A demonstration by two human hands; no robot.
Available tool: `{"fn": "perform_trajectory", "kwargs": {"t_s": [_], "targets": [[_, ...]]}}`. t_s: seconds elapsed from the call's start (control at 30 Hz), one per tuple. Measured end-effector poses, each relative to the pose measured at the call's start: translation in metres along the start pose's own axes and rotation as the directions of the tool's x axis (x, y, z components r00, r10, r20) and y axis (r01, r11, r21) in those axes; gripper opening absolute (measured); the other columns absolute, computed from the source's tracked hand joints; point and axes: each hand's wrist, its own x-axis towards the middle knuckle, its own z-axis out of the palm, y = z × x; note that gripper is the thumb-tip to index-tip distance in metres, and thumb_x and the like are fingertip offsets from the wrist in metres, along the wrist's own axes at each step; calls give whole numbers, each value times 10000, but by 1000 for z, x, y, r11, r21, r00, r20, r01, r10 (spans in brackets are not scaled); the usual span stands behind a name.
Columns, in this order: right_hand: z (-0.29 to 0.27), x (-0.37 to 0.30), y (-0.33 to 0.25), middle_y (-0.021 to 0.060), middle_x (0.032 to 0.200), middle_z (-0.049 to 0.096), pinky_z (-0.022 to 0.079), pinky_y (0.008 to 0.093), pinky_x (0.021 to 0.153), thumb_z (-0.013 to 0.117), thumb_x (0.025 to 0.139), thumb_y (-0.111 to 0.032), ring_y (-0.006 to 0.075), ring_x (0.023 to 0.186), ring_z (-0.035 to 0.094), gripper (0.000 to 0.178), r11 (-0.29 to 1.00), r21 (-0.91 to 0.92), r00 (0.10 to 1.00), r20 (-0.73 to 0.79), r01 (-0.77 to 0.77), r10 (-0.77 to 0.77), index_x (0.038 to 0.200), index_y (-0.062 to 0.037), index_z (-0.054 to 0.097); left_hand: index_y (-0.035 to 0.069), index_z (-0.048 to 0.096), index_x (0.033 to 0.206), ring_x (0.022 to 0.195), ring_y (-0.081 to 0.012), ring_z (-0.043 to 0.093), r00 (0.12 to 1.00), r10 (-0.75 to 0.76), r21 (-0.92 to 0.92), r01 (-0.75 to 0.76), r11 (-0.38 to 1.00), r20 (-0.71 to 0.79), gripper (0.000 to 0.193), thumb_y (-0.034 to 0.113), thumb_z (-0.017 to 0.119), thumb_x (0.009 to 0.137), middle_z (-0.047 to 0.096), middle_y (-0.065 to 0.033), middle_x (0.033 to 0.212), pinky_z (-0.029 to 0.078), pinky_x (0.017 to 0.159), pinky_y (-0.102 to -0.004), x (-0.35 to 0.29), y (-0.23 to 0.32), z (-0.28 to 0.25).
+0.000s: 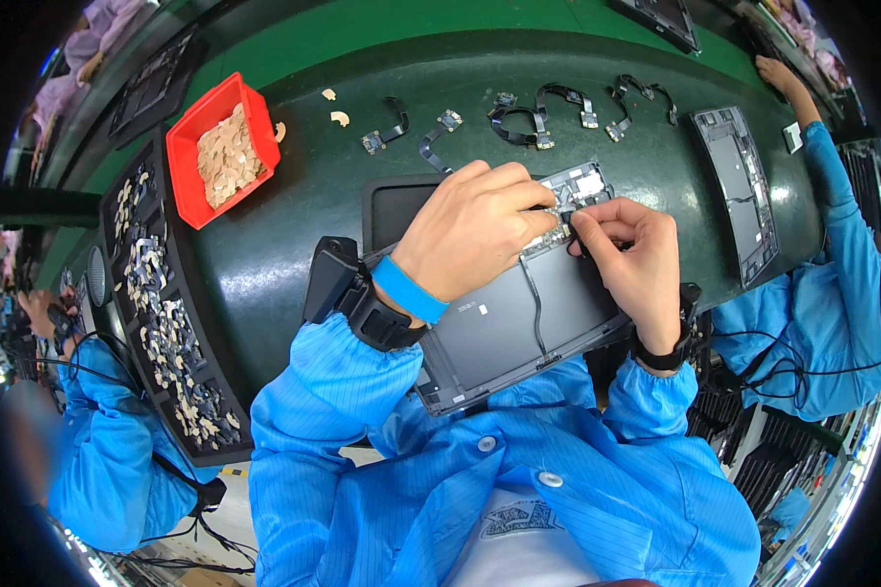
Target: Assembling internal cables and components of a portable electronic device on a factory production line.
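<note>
A grey tablet housing (pixel 489 338) lies tilted in front of me, its far end on the bench and its near edge close to my jacket. Small circuit parts (pixel 587 184) show along its far end, and a thin black cable (pixel 536 308) runs down its middle. My left hand (pixel 480 227) reaches over the housing with curled fingers, their tips pressed at the circuit parts. Close beside them, my right hand (pixel 638 256) pinches with thumb and forefinger at the same spot. Whatever sits between the fingertips of either hand is too small or hidden to make out.
A red bin (pixel 181 166) holds tan paper-like pieces. Left of me a black tray (pixel 240 430) carries many small parts. Ribbon cables with small boards (pixel 519 127) lie beyond my hands. Another housing (pixel 734 186) rests at right. Co-workers in blue sleeves (pixel 832 186) sit on both sides.
</note>
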Motion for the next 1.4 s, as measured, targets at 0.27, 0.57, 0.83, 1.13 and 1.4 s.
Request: {"fn": "perform_trajectory", "kwargs": {"t_s": [0.27,0.57,0.83,1.13,1.4], "targets": [[0,-1,-2,118,727,752,503,223,582,695,944,-78,84,651,685,157,996,77,999,1,-36,36,928,79,706,122,764,996,1002,-185,633,1000,6,14,-6,1000,10,250,102,689,759,709,9,1104,499,807,-341,0,0,0],[2,0,7,110,716,752,498,226,576,704,936,-84,78,640,676,159,999,49,1000,-17,13,-12,925,74,707,124,766,995,1005,-183,632,1000,10,20,-10,1000,8,251,114,691,755,708,15,1106,499,804,-340,0,0,0],[-3,4,5,108,719,751,496,232,590,695,942,-100,84,642,673,176,999,9,998,56,41,-41,930,76,707,119,764,1000,1004,-186,634,1000,5,15,-5,1000,15,268,93,695,742,709,7,1107,500,806,-337,0,0,0],[-5,6,5,100,712,746,489,230,601,681,941,-82,83,652,674,161,998,24,995,84,55,-57,929,77,706,122,758,995,996,-183,634,999,33,8,-33,999,-6,270,76,687,739,711,9,1097,497,819,-330,-1,-1,1],[-1,6,6,101,713,748,496,235,609,679,940,-79,88,653,678,158,998,16,996,70,62,-63,935,76,710,132,756,954,994,-179,635,1000,29,28,-29,999,-4,191,121,676,780,708,15,1090,494,811,-327,-1,-2,3]]}}
